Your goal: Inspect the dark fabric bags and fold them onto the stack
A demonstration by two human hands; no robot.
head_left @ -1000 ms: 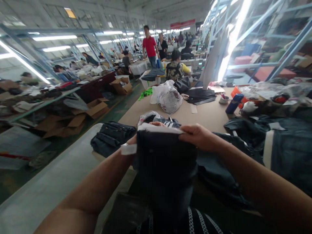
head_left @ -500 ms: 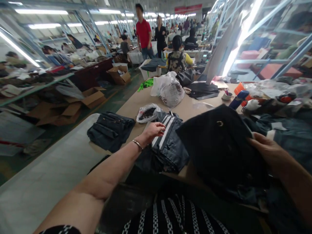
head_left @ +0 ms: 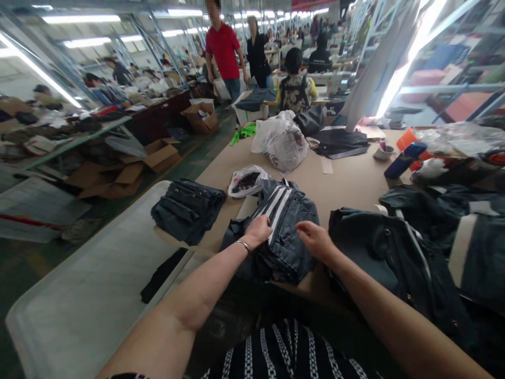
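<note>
A dark grey garment with white stripes (head_left: 290,221) lies bunched on the brown table (head_left: 347,181) right in front of me. My left hand (head_left: 258,231) rests on its left side by the stripes, fingers curled into the cloth. Close beside it, my right hand (head_left: 315,239) pinches the fabric near the garment's middle. A dark garment with metal snaps (head_left: 389,252) lies flat to the right of my right arm. A folded dark stack (head_left: 187,208) sits at the table's left edge.
A small clear bag of dark bits (head_left: 248,181) and a big white plastic bag (head_left: 282,141) lie farther up the table. More dark clothes (head_left: 453,210) pile at the right. Open cardboard boxes (head_left: 158,155) litter the aisle on the left. Several people stand or sit at the far end.
The dark garment my right hand was swinging over now lies flat at the right. My right hand has come left onto the striped garment, next to my left hand.
</note>
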